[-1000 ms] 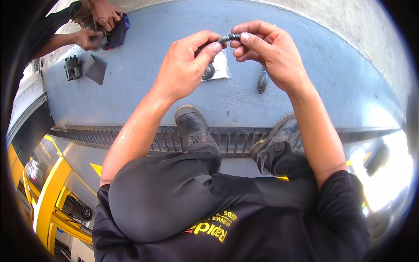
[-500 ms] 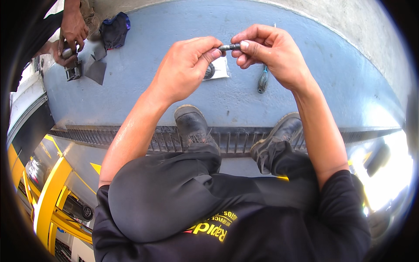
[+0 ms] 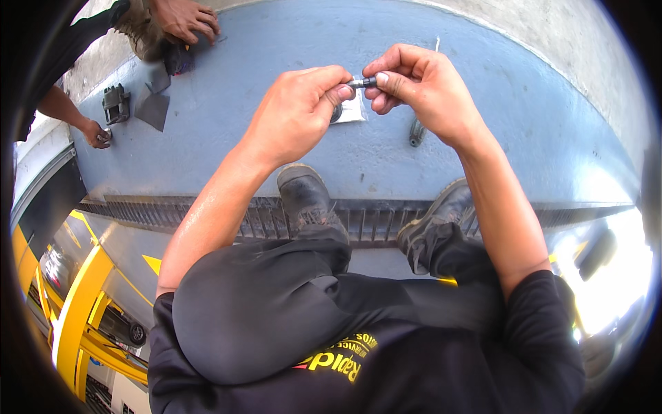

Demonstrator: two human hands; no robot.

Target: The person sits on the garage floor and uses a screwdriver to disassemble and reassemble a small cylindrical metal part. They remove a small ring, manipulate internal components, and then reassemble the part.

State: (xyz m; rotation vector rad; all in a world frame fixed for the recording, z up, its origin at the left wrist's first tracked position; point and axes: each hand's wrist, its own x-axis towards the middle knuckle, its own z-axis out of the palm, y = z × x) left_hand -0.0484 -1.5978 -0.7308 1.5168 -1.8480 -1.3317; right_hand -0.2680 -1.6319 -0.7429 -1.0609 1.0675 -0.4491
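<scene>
Between my two hands is a small metal pin (image 3: 356, 84) with a black rubber sleeve on its right end. The fingers and thumb of my left hand (image 3: 293, 114) pinch its left end. My right hand (image 3: 431, 93) grips the black sleeve with thumb and forefinger, its other fingers curled. On the blue floor beneath, partly covered by my left hand, lies a white packet (image 3: 354, 110) with a black ring (image 3: 336, 113) on it. A screwdriver (image 3: 416, 132) lies below my right hand, which hides the middle of it.
At the far left a co-worker's hand (image 3: 98, 134) holds a small metal part; their other hand (image 3: 185, 19) is near a dark cloth item (image 3: 181, 58). Near them are a black block-shaped part (image 3: 116, 103) and dark sheets (image 3: 153, 110). A drain grate (image 3: 372, 224) runs by my boots.
My hands have shifted slightly, still holding the pin. The co-worker's hands have separated: one moved toward the dark cloth item, the other down beside the block-shaped part.
</scene>
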